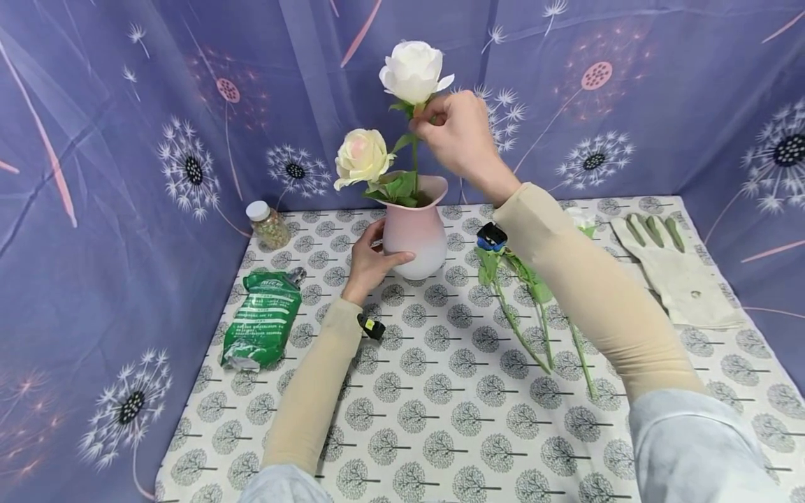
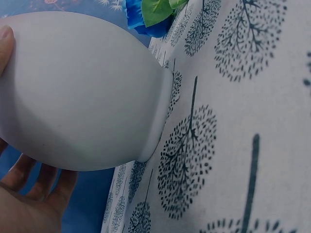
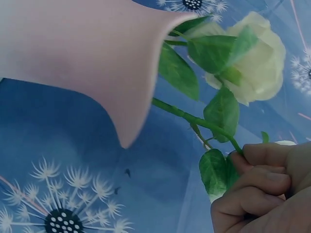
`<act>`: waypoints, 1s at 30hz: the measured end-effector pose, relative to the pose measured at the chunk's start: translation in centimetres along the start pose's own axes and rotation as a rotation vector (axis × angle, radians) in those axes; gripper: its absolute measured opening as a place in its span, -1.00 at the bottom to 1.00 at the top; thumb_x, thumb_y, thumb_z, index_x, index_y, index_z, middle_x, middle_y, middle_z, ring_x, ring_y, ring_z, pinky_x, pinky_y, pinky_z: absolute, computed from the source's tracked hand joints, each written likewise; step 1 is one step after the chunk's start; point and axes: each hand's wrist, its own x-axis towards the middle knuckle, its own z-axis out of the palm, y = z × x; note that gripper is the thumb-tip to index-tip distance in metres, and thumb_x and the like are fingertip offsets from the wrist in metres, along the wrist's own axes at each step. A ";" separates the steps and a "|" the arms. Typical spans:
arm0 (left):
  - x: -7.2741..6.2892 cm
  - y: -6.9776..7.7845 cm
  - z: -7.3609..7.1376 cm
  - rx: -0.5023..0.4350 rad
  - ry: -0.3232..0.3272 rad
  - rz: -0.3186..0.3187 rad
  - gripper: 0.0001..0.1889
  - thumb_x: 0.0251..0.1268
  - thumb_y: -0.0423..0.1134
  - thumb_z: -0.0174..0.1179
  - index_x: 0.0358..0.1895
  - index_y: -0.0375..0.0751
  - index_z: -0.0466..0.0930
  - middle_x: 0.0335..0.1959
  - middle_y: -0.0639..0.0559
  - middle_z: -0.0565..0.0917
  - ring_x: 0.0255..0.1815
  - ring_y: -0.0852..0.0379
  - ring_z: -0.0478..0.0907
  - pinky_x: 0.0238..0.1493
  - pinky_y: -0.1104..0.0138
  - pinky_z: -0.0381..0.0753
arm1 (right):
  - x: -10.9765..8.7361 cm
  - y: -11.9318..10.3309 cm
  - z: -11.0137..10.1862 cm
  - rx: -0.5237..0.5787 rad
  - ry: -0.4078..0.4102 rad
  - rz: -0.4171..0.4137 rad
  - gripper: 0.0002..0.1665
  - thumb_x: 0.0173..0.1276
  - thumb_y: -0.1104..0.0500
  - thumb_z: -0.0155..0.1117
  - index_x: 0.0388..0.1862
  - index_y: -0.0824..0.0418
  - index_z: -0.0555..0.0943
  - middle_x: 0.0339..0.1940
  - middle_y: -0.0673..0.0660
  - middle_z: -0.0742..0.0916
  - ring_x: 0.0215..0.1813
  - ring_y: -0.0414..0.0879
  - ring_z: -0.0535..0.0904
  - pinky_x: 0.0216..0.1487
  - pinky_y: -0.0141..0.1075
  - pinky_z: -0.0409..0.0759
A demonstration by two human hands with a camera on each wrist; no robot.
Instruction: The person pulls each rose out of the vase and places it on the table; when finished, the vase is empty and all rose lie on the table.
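Note:
A vase [image 1: 416, 237], pink at the flared mouth and white below, stands upright near the back of the table. My left hand [image 1: 371, 262] holds its side, thumb in front and fingers round behind. The vase's base meets the cloth in the left wrist view. A cream rose [image 1: 360, 157] with a pinkish middle leans out over the left of the mouth. Above the vase, my right hand [image 1: 459, 133] pinches the stem of a white rose [image 1: 412, 73] just under the bloom. That green stem [image 3: 189, 117] runs down into the mouth; its lower end is hidden inside.
On the right lie a blue flower [image 2: 141, 17] and green stems [image 1: 518, 328], partly behind my right arm, with a white bloom [image 1: 577, 215]. Farther right are pale gloves [image 1: 692, 279]. A clipped green bag [image 1: 263, 318] and a white-lidded jar [image 1: 270, 229] sit left. Curtains [image 1: 220, 42] surround the table.

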 end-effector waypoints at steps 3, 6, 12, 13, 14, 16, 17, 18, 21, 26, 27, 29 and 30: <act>0.1 0.0 0.0 -0.005 -0.003 -0.008 0.03 -0.03 -0.17 0.75 0.60 -0.05 0.44 0.41 -0.27 0.65 0.42 -0.22 0.62 0.50 -0.06 0.69 | 0.1 -0.3 -0.6 -0.004 0.012 -0.010 -0.78 0.49 0.20 0.38 -0.17 0.24 0.92 -0.78 -0.34 0.46 -0.54 -0.29 0.34 -0.34 -0.39 0.28; 0.1 0.0 0.0 -0.010 0.000 -0.011 0.02 -0.03 -0.18 0.75 0.60 -0.04 0.45 0.41 -0.28 0.64 0.43 -0.23 0.62 0.51 -0.07 0.68 | 0.2 -0.7 -1.4 -0.010 0.026 -0.017 -0.77 0.52 0.17 0.37 -0.17 0.23 0.91 -0.80 -0.32 0.44 -0.59 -0.30 0.31 -0.37 -0.38 0.27; 0.2 0.0 0.1 -0.014 0.003 -0.025 0.05 -0.04 -0.20 0.76 0.61 -0.05 0.42 0.42 -0.29 0.63 0.43 -0.26 0.63 0.51 -0.06 0.68 | 0.4 -1.3 -2.8 -0.001 0.059 -0.018 -0.77 0.55 0.14 0.38 -0.15 0.20 0.91 -0.84 -0.31 0.43 -0.65 -0.29 0.25 -0.37 -0.37 0.24; 0.2 0.0 0.1 -0.014 0.002 -0.024 0.05 -0.03 -0.20 0.76 0.62 -0.06 0.42 0.42 -0.29 0.63 0.43 -0.27 0.63 0.51 -0.07 0.68 | 0.4 -1.4 -3.0 0.001 0.063 -0.019 -0.77 0.56 0.13 0.38 -0.15 0.20 0.90 -0.85 -0.30 0.42 -0.65 -0.29 0.24 -0.36 -0.37 0.23; 0.3 0.0 0.1 -0.016 0.002 -0.021 0.05 -0.03 -0.20 0.76 0.62 -0.07 0.42 0.42 -0.30 0.63 0.42 -0.28 0.63 0.51 -0.07 0.68 | 0.5 -1.5 -3.2 0.003 0.069 -0.018 -0.76 0.57 0.11 0.38 -0.14 0.20 0.90 -0.85 -0.29 0.41 -0.66 -0.29 0.23 -0.35 -0.37 0.23; 0.3 -0.1 0.1 -0.021 0.002 -0.015 0.05 -0.04 -0.19 0.76 0.61 -0.07 0.42 0.41 -0.31 0.63 0.42 -0.30 0.64 0.51 -0.08 0.68 | 0.5 -1.7 -3.5 0.008 0.083 -0.026 -0.76 0.57 0.11 0.37 -0.14 0.20 0.90 -0.87 -0.28 0.39 -0.68 -0.30 0.20 -0.35 -0.37 0.22; 0.4 -0.1 0.1 -0.023 0.001 -0.014 0.04 -0.04 -0.18 0.76 0.61 -0.07 0.43 0.40 -0.30 0.64 0.41 -0.30 0.64 0.51 -0.08 0.68 | 0.6 -1.7 -3.7 0.012 0.091 -0.037 -0.75 0.58 0.11 0.37 -0.14 0.20 0.90 -0.88 -0.28 0.38 -0.69 -0.30 0.19 -0.34 -0.37 0.21; 0.4 -0.1 0.1 -0.024 0.001 -0.013 0.04 -0.04 -0.17 0.76 0.61 -0.07 0.43 0.40 -0.30 0.64 0.41 -0.30 0.65 0.51 -0.08 0.68 | 0.5 -1.8 -3.9 0.017 0.097 -0.048 -0.75 0.58 0.12 0.36 -0.14 0.20 0.90 -0.88 -0.27 0.38 -0.70 -0.31 0.18 -0.34 -0.37 0.20; 0.5 -0.2 0.1 -0.023 -0.002 -0.009 0.04 -0.04 -0.15 0.76 0.60 -0.06 0.44 0.39 -0.29 0.65 0.41 -0.28 0.65 0.51 -0.07 0.68 | 0.4 -2.0 -4.5 0.028 0.106 -0.075 -0.75 0.59 0.13 0.33 -0.11 0.21 0.90 -0.89 -0.25 0.35 -0.71 -0.27 0.14 -0.32 -0.37 0.18; 0.5 -0.2 0.1 -0.021 -0.007 0.004 0.03 -0.03 -0.15 0.76 0.60 -0.08 0.44 0.38 -0.28 0.66 0.40 -0.26 0.66 0.49 -0.06 0.70 | 0.2 -2.4 -5.6 0.033 0.125 -0.098 -0.74 0.60 0.12 0.31 -0.06 0.21 0.89 -0.87 -0.22 0.33 -0.69 -0.22 0.13 -0.36 -0.38 0.14; 0.5 -0.2 0.1 -0.022 -0.008 0.005 0.03 -0.03 -0.15 0.76 0.60 -0.08 0.44 0.38 -0.28 0.66 0.39 -0.25 0.66 0.48 -0.05 0.70 | 0.2 -2.5 -5.9 0.036 0.131 -0.106 -0.73 0.60 0.12 0.31 -0.06 0.22 0.89 -0.87 -0.22 0.32 -0.69 -0.23 0.13 -0.39 -0.38 0.11; 0.6 -0.2 0.2 -0.021 -0.009 0.006 0.02 -0.03 -0.16 0.76 0.59 -0.09 0.45 0.38 -0.28 0.66 0.39 -0.25 0.66 0.48 -0.05 0.71 | 0.2 -2.7 -6.3 0.048 0.148 -0.121 -0.74 0.59 0.14 0.31 -0.08 0.23 0.88 -0.87 -0.22 0.31 -0.70 -0.25 0.13 -0.41 -0.39 0.08; 0.6 -0.2 0.2 -0.021 -0.009 0.005 0.02 -0.03 -0.16 0.76 0.59 -0.09 0.45 0.37 -0.28 0.66 0.39 -0.24 0.66 0.48 -0.04 0.71 | 0.2 -2.8 -6.5 0.059 0.155 -0.134 -0.74 0.59 0.15 0.31 -0.11 0.26 0.88 -0.87 -0.22 0.31 -0.70 -0.26 0.13 -0.39 -0.42 0.12</act>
